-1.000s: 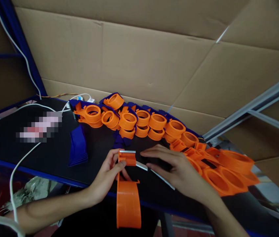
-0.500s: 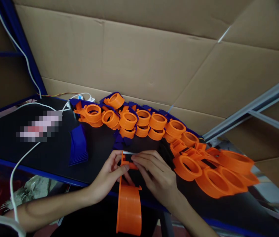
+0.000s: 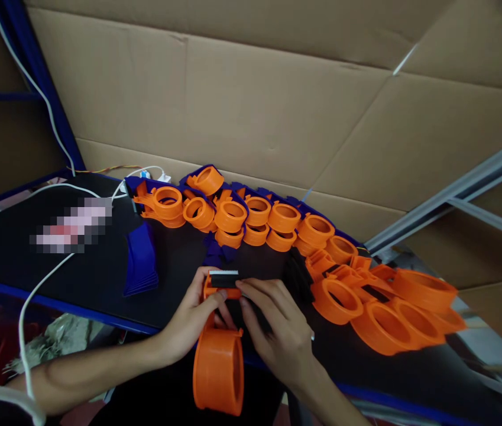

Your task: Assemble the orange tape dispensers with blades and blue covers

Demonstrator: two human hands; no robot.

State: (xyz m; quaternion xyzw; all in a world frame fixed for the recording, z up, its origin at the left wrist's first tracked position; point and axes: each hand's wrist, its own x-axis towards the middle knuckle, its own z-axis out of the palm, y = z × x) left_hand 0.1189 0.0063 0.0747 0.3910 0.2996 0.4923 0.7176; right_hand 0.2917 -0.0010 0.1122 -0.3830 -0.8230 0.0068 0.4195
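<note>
An orange tape dispenser (image 3: 219, 371) is in front of me at the table's edge, its round ring hanging towards me. My left hand (image 3: 200, 307) is closed around its head, thumb on the front. Across that head runs a black strip (image 3: 224, 280) with a silvery toothed blade (image 3: 224, 273) along the top. The fingertips of my right hand (image 3: 279, 325) are bent in against the right end of the head, touching it. A small pale bit shows beside the right wrist; I cannot make out what it is.
Several orange dispensers with blue parts (image 3: 284, 219) stand in rows at the back. More orange dispensers (image 3: 384, 328) are piled at the right, beside black pieces (image 3: 298, 275). Stacked blue plates (image 3: 141, 260) lie left of centre. A white cable (image 3: 22, 331) crosses the left side.
The dispenser has turned and shifted slightly left, so its ring and the black strip with the blade now face me more. Both hands stay at its head; the right has moved slightly.
</note>
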